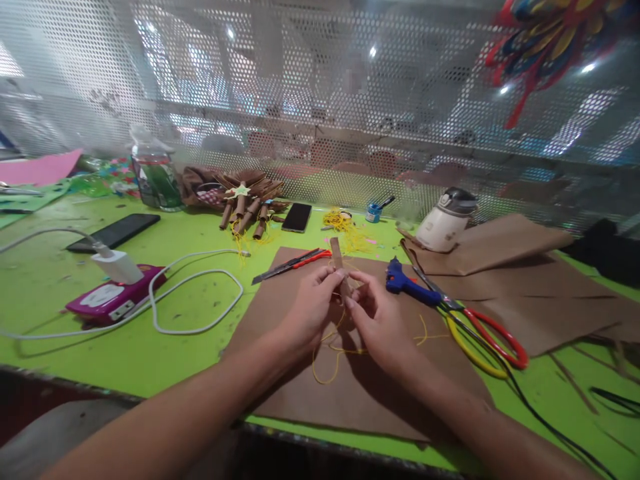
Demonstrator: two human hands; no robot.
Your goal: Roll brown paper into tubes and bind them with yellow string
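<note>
Brown strip (336, 251) held in left hand (315, 300), right hand (379, 317); yellow thread (326, 383) below.

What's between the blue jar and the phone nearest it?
A tangle of yellow thread on the green table, with a small item in it, too small to identify. Shows in the head view.
</note>
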